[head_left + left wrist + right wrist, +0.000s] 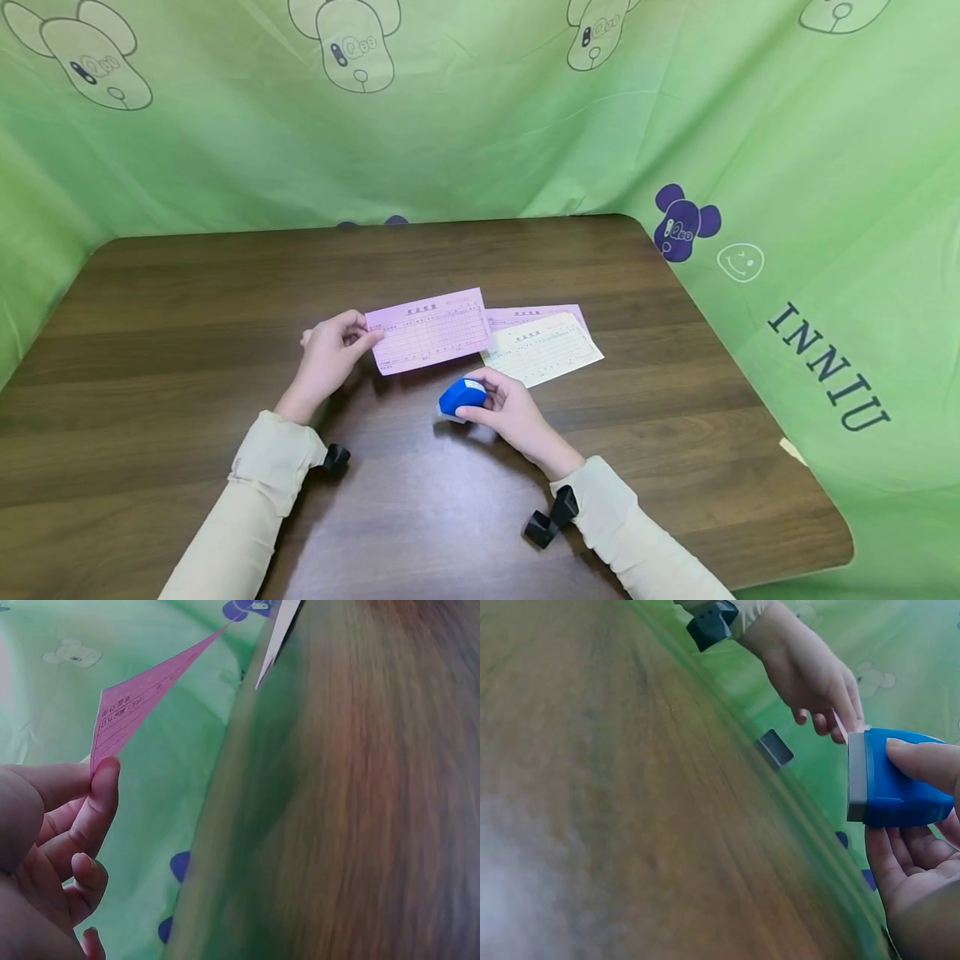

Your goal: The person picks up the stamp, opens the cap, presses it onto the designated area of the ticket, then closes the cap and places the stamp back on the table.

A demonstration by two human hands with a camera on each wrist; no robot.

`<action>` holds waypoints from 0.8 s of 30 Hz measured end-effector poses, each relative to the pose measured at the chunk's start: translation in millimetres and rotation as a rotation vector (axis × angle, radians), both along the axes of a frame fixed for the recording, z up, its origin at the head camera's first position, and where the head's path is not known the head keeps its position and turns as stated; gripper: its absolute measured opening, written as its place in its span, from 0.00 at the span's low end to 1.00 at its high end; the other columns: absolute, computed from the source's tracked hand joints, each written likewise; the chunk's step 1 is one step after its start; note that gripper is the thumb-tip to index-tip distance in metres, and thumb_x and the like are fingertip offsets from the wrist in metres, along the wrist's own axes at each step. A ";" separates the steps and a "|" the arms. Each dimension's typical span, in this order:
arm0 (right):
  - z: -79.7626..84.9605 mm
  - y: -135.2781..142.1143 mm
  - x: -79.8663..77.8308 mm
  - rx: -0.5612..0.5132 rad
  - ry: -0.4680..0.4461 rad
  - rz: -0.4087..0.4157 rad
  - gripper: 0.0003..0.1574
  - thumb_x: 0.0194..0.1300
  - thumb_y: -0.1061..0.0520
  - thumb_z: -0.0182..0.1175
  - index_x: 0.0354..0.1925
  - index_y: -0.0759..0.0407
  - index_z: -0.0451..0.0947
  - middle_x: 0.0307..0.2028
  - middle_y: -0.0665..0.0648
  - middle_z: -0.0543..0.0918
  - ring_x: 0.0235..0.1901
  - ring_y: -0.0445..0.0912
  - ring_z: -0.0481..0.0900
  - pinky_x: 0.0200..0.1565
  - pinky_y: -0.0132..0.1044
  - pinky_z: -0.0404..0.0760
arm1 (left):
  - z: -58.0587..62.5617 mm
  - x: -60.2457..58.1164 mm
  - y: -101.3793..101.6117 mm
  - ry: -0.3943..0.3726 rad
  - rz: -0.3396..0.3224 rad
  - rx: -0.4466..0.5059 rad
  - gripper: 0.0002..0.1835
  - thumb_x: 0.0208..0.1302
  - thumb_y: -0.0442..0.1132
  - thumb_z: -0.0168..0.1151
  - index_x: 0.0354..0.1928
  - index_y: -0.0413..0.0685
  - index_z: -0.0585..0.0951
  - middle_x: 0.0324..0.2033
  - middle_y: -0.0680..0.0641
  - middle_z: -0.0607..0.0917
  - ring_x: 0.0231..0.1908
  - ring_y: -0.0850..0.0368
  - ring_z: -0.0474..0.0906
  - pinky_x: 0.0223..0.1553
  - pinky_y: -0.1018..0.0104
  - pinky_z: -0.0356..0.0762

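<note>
My left hand point(330, 354) pinches the left edge of a pink printed form point(429, 332) between thumb and fingers. In the left wrist view the form point(142, 705) is seen almost edge-on, raised off the table. In my right hand point(517, 415) is a blue stamp point(461, 397), gripped by its sides just in front of the pink form. The right wrist view shows the stamp's point(907, 776) light grey base turned left. Beyond it, a small dark grey rectangular piece point(776, 748), perhaps a cap, lies on the table near the left hand.
A white printed form point(543, 348) lies on the table to the right, partly over another pink form point(536, 316). The brown wooden table point(187, 333) is bordered by a green patterned curtain point(480, 125). Black wrist mounts point(551, 518) sit on both sleeves.
</note>
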State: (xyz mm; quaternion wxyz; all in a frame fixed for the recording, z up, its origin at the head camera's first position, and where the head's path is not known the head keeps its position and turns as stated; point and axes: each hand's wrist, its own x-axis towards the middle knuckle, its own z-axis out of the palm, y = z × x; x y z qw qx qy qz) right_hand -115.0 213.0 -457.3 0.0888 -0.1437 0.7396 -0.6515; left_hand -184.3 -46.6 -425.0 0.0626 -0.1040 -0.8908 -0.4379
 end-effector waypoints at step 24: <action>2.9 -0.5 1.0 0.020 0.004 0.008 0.24 0.59 0.70 0.64 0.52 0.76 0.70 0.48 0.75 0.78 0.41 0.32 0.79 0.47 0.23 0.78 | -12.8 -28.0 61.4 -0.106 -0.073 0.076 0.10 0.63 0.41 0.65 0.32 0.42 0.78 0.28 0.41 0.88 0.33 0.52 0.76 0.49 0.50 0.54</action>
